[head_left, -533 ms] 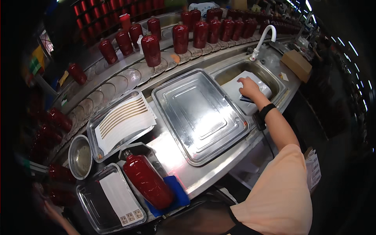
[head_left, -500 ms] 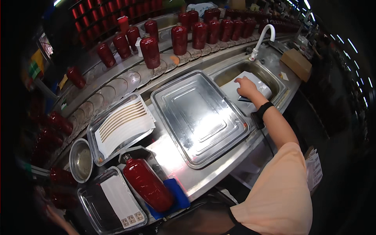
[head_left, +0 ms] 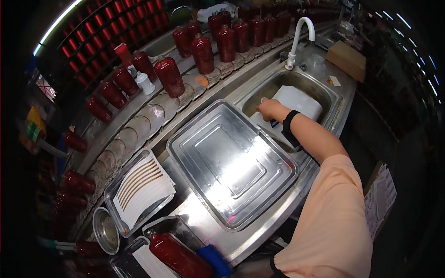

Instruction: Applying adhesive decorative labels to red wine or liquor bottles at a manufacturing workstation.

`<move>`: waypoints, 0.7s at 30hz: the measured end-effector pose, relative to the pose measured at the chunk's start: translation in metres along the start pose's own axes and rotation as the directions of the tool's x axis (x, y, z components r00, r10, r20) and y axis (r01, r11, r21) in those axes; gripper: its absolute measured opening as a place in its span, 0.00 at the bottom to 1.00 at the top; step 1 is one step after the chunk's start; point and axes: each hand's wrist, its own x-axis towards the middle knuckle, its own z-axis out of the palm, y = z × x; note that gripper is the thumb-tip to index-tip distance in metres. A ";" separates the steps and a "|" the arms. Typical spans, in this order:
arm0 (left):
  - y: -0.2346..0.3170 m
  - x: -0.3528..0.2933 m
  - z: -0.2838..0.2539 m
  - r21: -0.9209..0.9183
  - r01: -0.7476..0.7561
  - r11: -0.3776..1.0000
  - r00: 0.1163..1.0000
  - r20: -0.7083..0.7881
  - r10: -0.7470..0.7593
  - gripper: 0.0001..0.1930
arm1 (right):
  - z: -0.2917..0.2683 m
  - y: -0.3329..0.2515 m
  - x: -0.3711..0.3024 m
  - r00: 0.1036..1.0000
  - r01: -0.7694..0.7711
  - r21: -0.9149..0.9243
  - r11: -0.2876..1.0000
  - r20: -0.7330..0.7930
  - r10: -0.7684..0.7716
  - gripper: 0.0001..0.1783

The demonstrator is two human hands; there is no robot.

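Observation:
My right hand [head_left: 270,110] reaches over the steel sink [head_left: 337,98], its fingers drawn together beside white flat-faced things in the basin. One white piece [head_left: 299,103] with rounded corners lies right of the hand. What the fingers hold, if anything, is hidden. A dark band [head_left: 290,126] circles the wrist. My left hand is out of view. Nearer to me, a red bottle [head_left: 178,255] lies tilted in a grey holder [head_left: 183,227] against a blue pad [head_left: 214,260]. Beside it, a small tray [head_left: 121,268] holds a white strip [head_left: 150,262].
A broad steel tray [head_left: 227,157] covers the middle of the counter. Brown-striped white sheets [head_left: 143,185] lie in another tray, with a metal bowl [head_left: 105,229] alongside. Red bottles [head_left: 169,76] stand along a conveyor [head_left: 139,123]. A white tap [head_left: 292,53] rises behind the sink, left of a cardboard box [head_left: 346,60].
My right hand has moved left and nearer, its outstretched finger now drawn in. The view has shifted, and the hand at the lower left is gone. Bottles on the conveyor have changed position.

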 end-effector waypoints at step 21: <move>0.036 -0.140 -0.046 0.025 0.252 0.967 0.967 -0.034 -0.251 0.18 | 0.018 -0.025 0.055 0.948 0.215 -0.339 0.916 0.296 -0.113 0.26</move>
